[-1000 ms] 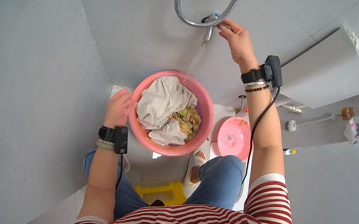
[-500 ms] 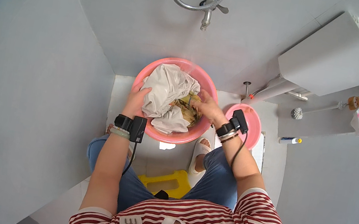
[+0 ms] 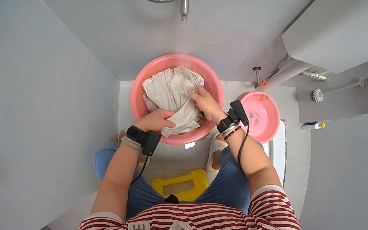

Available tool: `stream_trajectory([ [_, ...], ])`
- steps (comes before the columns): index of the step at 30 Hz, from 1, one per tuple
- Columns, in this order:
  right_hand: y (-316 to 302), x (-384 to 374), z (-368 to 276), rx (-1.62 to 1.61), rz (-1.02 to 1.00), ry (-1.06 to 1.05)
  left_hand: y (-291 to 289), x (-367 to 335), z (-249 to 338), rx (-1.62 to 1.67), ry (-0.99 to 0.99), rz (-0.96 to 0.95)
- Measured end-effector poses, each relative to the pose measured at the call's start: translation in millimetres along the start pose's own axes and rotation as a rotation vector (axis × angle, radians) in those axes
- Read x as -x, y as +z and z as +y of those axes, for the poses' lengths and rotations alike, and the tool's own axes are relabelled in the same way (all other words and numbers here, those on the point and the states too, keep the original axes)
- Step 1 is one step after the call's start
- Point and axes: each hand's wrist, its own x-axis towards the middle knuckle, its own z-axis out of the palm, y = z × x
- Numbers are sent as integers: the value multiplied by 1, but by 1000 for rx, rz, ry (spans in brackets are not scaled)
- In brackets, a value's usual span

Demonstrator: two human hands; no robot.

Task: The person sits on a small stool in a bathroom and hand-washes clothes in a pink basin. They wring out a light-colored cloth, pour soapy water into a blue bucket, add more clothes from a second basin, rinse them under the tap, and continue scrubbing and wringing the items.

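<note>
A large pink basin (image 3: 138,82) stands on the floor before me, holding a crumpled off-white cloth (image 3: 171,88). A darker, yellowish-brown patterned cloth (image 3: 200,117) shows at the right side, mostly covered by the off-white one. My left hand (image 3: 156,120) is at the basin's near left, its fingers closed on the near part of the off-white cloth. On the right side, my right hand (image 3: 207,105) pinches the same cloth with thumb and fingers. Both wrists carry black strapped devices.
Above the basin, a metal tap (image 3: 184,9) with a coiled hose juts from the wall; faint streaks fall below it. A smaller pink basin (image 3: 261,121) sits to the right. A yellow stool (image 3: 186,184) lies between my legs. A white cistern (image 3: 338,34) hangs at upper right.
My left hand has moved right and nearer over the cloth. My right hand has shifted from the patterned cloth onto the off-white one, which now covers most of it. The view has shifted slightly.
</note>
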Motion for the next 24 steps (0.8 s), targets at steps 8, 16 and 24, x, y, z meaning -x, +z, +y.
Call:
stream_trajectory([
  [8,-10,-50,-57,-799,14,-23,-22,36,55,277,242,678],
  [16,13,-120,-54,-1096,13,9,-50,44,52,1005,363,646],
  [24,29,-111,-67,-1029,-133,-25,-61,37,30,1194,311,583],
])
